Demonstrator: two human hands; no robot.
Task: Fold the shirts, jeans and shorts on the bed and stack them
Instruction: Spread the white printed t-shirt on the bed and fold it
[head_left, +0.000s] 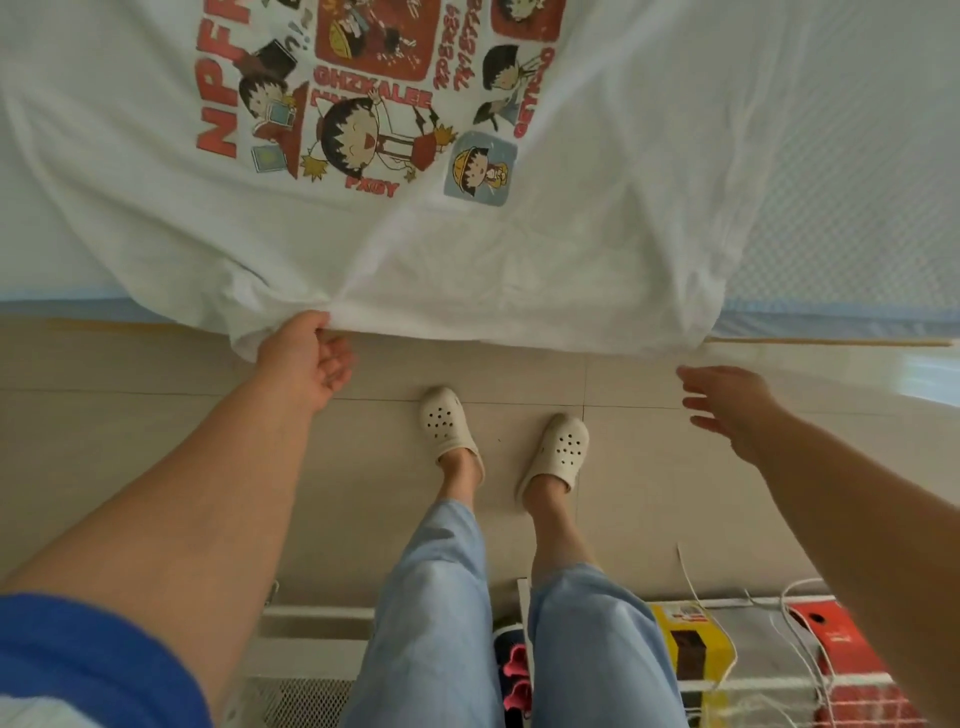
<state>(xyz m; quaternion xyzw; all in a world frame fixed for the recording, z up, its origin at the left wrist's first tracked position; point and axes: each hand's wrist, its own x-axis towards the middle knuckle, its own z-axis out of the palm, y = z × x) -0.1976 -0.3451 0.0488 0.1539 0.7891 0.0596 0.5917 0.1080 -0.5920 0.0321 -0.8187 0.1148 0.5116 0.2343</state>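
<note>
left hand (306, 353) fingers pinch the hem of the white cotton cartoon-print t-shirt (415, 218), spread on the pale blue bed (841, 171) and overhanging its edge; right hand (727, 402) open, fingers spread, near the hem, not touching. risk: one-sided pull skews the shirt or drags it off.

White shirt (467, 249) with cartoon print was spread face-up on bed (857, 156); hem was draped over edge, bunched where pinched by left hand (306, 358).
</note>
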